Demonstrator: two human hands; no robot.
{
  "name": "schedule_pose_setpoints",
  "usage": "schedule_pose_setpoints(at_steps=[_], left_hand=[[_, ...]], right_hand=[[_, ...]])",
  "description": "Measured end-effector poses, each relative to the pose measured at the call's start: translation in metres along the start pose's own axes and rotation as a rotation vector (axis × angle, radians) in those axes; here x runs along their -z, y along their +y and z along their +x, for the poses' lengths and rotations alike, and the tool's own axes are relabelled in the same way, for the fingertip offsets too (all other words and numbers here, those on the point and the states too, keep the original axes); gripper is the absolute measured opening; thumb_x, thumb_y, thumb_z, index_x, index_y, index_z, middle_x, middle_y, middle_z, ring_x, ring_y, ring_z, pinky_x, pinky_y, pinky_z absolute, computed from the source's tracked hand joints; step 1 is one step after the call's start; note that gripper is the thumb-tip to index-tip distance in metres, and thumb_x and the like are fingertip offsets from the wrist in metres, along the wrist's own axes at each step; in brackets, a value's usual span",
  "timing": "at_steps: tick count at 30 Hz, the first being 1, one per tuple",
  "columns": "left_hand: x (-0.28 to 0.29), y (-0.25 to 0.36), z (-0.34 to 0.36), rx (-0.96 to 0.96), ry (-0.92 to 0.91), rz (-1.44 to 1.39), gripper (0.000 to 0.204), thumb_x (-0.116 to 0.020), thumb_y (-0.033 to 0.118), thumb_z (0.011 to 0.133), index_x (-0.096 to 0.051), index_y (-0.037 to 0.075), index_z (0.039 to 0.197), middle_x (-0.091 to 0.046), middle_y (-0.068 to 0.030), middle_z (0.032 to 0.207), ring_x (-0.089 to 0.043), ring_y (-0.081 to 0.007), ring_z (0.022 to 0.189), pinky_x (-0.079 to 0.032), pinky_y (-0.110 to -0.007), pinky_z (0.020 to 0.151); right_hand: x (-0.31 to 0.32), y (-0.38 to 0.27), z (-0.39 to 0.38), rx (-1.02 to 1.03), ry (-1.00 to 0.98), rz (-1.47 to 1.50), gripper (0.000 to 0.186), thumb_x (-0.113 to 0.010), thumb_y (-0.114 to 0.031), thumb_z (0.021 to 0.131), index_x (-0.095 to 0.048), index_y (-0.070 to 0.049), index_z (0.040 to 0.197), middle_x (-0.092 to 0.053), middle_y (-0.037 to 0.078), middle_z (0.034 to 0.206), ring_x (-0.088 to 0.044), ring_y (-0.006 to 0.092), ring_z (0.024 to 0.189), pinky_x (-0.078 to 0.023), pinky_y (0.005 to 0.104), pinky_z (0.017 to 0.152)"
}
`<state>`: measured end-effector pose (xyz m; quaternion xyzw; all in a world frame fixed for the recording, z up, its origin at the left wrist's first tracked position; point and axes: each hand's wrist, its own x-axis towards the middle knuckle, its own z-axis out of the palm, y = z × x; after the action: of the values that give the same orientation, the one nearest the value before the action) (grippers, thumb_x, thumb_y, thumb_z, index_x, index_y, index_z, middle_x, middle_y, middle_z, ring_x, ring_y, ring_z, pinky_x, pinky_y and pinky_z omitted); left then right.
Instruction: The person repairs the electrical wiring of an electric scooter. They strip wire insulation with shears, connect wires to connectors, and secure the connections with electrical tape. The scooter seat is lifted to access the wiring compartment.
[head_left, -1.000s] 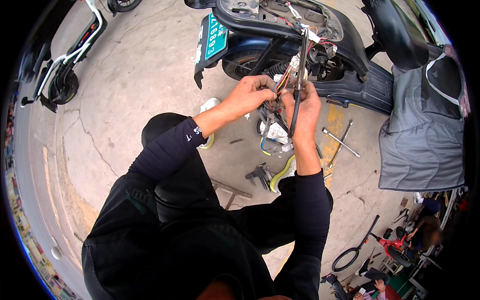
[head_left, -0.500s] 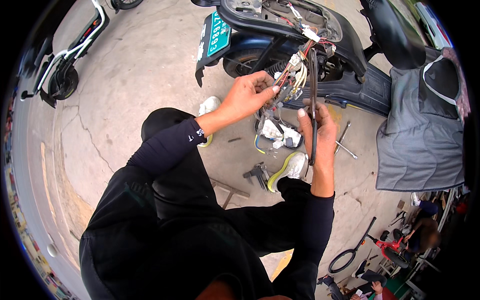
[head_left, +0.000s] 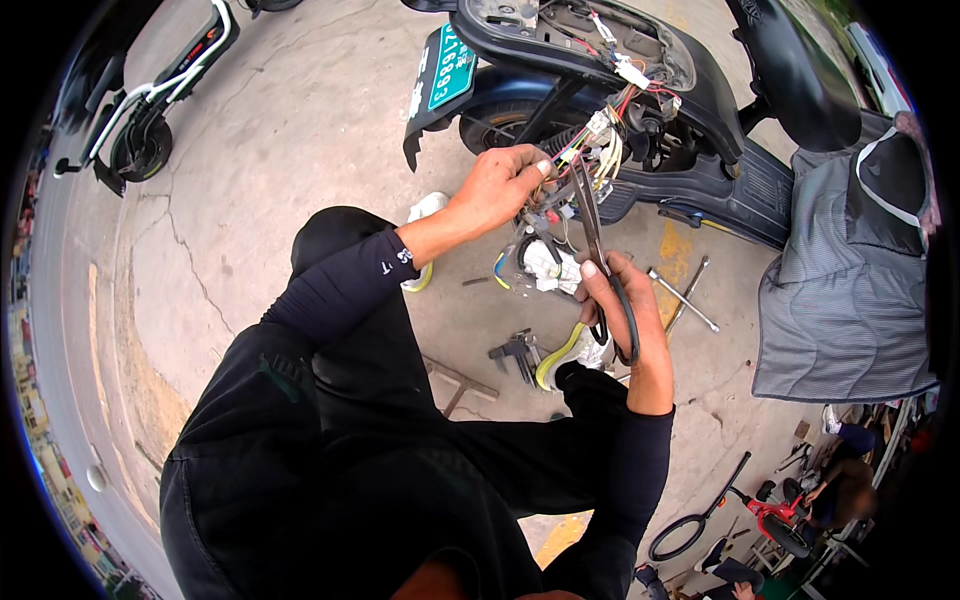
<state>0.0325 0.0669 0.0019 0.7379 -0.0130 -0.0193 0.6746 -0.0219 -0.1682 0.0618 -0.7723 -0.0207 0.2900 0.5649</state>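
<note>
My left hand (head_left: 494,190) is closed, its thumb and fingertips pinching thin wires (head_left: 561,163) of a loose harness. The harness hangs from the rear of a dark electric scooter (head_left: 690,170), with white connectors (head_left: 600,126) and pale leads bunched beside it. In my right hand (head_left: 636,305) is a pair of scissors (head_left: 588,210) with long dark blades and black loop handles. Their tips point up among the wires, just right of my left fingers; whether they touch a wire I cannot tell. Below the harness sits a white-topped unit (head_left: 549,264) with plugs, partly hidden by my right hand.
On the ground lie a cross-shaped wheel wrench (head_left: 688,297) and dark tools (head_left: 516,352) near my shoe. A grey quilted cover (head_left: 835,310) hangs at the right. A white-framed scooter (head_left: 165,85) stands far left. Other people are beside a red bike (head_left: 780,522) at lower right.
The scissors have tilted left, bringing their tips near the wires by my left hand. My right hand has turned and dropped slightly. My left hand keeps its pinch.
</note>
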Motion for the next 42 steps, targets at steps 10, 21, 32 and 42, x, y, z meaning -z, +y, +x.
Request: schedule_pose_setpoints(at_steps=[10, 21, 32, 42], left_hand=[[-0.001, 0.011, -0.005, 0.022, -0.013, 0.088, 0.027, -0.055, 0.020, 0.103, -0.066, -0.005, 0.106, -0.071, -0.0052, 0.088, -0.061, -0.0088, 0.077, -0.051, -0.028, 0.069], [-0.003, 0.010, -0.005, 0.021, 0.015, 0.081, 0.028, -0.057, 0.020, 0.102, -0.066, -0.006, 0.104, -0.071, -0.0062, 0.086, -0.063, -0.0100, 0.077, -0.051, -0.029, 0.070], [-0.005, 0.007, -0.006, 0.021, 0.062, 0.087, 0.026, -0.056, 0.018, 0.102, -0.066, -0.006, 0.105, -0.071, -0.0060, 0.083, -0.061, -0.0091, 0.073, -0.049, -0.028, 0.066], [-0.005, 0.005, -0.004, -0.019, 0.100, 0.143, 0.024, -0.057, 0.017, 0.102, -0.064, -0.005, 0.108, -0.073, -0.0083, 0.084, -0.065, -0.0095, 0.073, -0.053, -0.028, 0.065]], right_hand=[[-0.009, -0.006, 0.004, -0.029, -0.014, 0.021, 0.039, -0.064, -0.037, 0.099, -0.065, 0.001, 0.110, -0.062, 0.005, 0.074, -0.057, 0.0107, 0.056, -0.044, 0.0250, 0.052], [-0.013, -0.004, 0.005, -0.085, -0.039, 0.081, 0.040, -0.063, -0.037, 0.099, -0.066, 0.001, 0.112, -0.062, 0.004, 0.073, -0.057, 0.0111, 0.055, -0.044, 0.0249, 0.051], [-0.017, -0.011, 0.008, -0.166, -0.126, 0.354, 0.041, -0.059, -0.035, 0.100, -0.063, 0.002, 0.116, -0.058, 0.004, 0.071, -0.056, 0.0132, 0.053, -0.042, 0.0260, 0.048], [-0.022, -0.004, 0.020, -0.108, -0.009, 0.023, 0.039, -0.064, -0.036, 0.098, -0.066, 0.001, 0.111, -0.061, 0.004, 0.073, -0.058, 0.0130, 0.053, -0.045, 0.0257, 0.049]])
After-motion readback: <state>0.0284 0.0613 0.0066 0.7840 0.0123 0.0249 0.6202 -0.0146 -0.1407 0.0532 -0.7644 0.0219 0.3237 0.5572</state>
